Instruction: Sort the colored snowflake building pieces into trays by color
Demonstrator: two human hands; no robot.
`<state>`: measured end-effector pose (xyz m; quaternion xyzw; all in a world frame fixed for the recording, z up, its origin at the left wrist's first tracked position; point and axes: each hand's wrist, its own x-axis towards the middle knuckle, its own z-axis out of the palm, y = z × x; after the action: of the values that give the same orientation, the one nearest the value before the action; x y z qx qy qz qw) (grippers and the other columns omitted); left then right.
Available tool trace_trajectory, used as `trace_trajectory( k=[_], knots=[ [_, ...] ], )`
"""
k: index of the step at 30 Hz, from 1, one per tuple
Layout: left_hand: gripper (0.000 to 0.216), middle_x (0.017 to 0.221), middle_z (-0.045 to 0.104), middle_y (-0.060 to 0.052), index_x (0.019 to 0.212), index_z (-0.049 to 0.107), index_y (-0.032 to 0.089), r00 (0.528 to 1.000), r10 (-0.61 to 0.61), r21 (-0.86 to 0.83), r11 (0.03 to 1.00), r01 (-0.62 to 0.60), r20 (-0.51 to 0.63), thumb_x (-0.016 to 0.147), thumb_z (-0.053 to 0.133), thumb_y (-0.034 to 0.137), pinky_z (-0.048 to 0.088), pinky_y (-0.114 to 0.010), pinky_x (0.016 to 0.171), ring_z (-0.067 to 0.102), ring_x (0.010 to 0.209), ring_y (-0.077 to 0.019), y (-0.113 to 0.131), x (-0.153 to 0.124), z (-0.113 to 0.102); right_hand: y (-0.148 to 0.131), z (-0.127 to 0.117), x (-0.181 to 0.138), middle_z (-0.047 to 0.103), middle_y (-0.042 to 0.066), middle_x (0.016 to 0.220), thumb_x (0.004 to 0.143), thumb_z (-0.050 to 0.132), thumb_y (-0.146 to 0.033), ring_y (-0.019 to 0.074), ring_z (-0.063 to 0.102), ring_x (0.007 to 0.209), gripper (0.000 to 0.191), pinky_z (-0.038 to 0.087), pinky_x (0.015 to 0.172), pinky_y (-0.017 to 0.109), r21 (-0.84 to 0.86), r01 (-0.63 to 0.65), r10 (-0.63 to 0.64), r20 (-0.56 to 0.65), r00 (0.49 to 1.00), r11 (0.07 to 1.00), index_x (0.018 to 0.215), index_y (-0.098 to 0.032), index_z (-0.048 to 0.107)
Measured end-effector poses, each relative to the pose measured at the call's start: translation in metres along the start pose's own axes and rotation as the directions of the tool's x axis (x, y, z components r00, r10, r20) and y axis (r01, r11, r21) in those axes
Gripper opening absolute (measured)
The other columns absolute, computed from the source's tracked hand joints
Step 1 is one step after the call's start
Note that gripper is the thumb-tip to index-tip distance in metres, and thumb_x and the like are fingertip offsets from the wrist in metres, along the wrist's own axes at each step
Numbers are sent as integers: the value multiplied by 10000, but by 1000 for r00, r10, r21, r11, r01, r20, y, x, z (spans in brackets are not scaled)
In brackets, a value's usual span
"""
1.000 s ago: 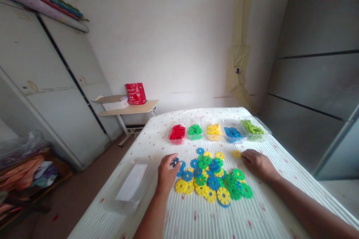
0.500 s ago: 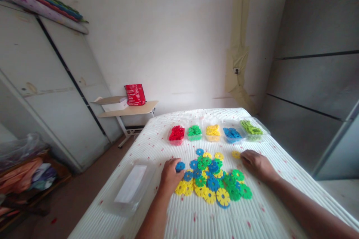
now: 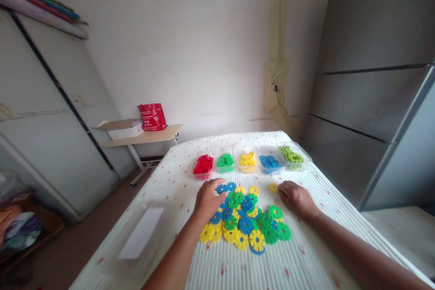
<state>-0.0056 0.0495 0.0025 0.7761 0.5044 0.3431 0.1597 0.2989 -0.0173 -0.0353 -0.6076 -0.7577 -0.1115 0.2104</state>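
A heap of flat plastic snowflake discs (image 3: 248, 219) in blue, green and yellow lies on a white ribbed bed cover (image 3: 238, 267). My left hand (image 3: 208, 199) rests on the heap's left side, fingers curled round a blue disc (image 3: 221, 188). My right hand (image 3: 296, 198) lies palm down at the heap's right side, fingers bent, touching a lone yellow disc (image 3: 273, 187). Behind the heap stands a row of small clear tubs: red (image 3: 203, 165), green (image 3: 225, 161), yellow (image 3: 248, 160), blue (image 3: 270, 162) and lime (image 3: 291, 156).
A clear plastic lid or box with a white sheet (image 3: 141, 232) lies at the left of the bed. A small side table (image 3: 142, 137) with a red bag (image 3: 152, 116) stands by the far wall. Wardrobes flank both sides; clothes are piled at the lower left.
The view has swung slightly left. My left hand moved up and right along the heap's left edge with the blue disc. My right hand stayed by the yellow disc.
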Motion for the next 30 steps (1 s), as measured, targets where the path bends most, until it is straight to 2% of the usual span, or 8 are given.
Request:
trace_trajectory(
  k=[4,8,11,13,17,22,25,30],
  knots=[
    [384,993,695,-34,1010,655,196,987,136,-76,989,-130,87,635,621,121,482,-290,848,629,896,-168,55,48,28,0,0,1,585,37,703,815,361,-151,144,530,677,228,364,614,228,40,-42,41,16,999,998,675,-194,536],
    [352,1016,683,-42,1011,654,190,980,189,-116,977,-181,58,664,621,140,460,-288,896,613,957,-171,103,91,69,2,2,1,585,34,711,795,371,-134,145,531,691,208,366,628,229,84,-76,75,16,997,994,679,-196,533],
    [417,1085,644,-72,1088,611,175,983,182,-129,976,-178,17,673,636,155,469,-302,891,605,971,-178,122,107,96,3,3,1,583,33,708,784,371,-121,146,530,695,208,366,632,230,106,-95,94,14,996,990,679,-195,534],
    [412,1106,624,-83,1086,607,169,983,186,-127,975,-184,2,677,625,124,468,-305,895,593,993,-179,123,108,106,5,4,1,585,32,715,784,371,-122,147,532,705,207,370,640,230,130,-96,95,19,995,987,690,-196,539],
    [324,1060,631,-65,977,646,176,980,199,-105,974,-200,-13,692,556,50,449,-295,914,580,1006,-161,100,91,98,6,3,1,593,32,735,780,378,-128,148,537,718,200,379,652,231,161,-101,95,40,995,982,711,-197,553],
    [305,942,664,-55,911,659,170,992,116,-42,992,-118,-48,716,461,44,476,-309,829,610,858,-157,45,45,46,3,1,2,592,33,730,798,369,-140,145,535,707,219,378,645,227,140,-106,101,42,994,984,707,-197,560],
    [288,917,675,-54,874,660,172,997,25,9,1000,-24,-74,715,448,58,474,-308,824,614,863,-163,6,9,17,3,1,3,596,40,729,797,366,-150,150,543,711,226,384,647,232,125,-106,100,51,994,986,701,-196,565],
    [269,884,682,-37,862,659,180,991,-95,26,995,98,-93,700,459,101,491,-285,791,629,830,-157,-48,-36,1,0,-4,8,627,49,763,785,376,-184,163,576,720,219,418,659,250,208,-165,145,107,984,964,738,-187,590]
  ],
)
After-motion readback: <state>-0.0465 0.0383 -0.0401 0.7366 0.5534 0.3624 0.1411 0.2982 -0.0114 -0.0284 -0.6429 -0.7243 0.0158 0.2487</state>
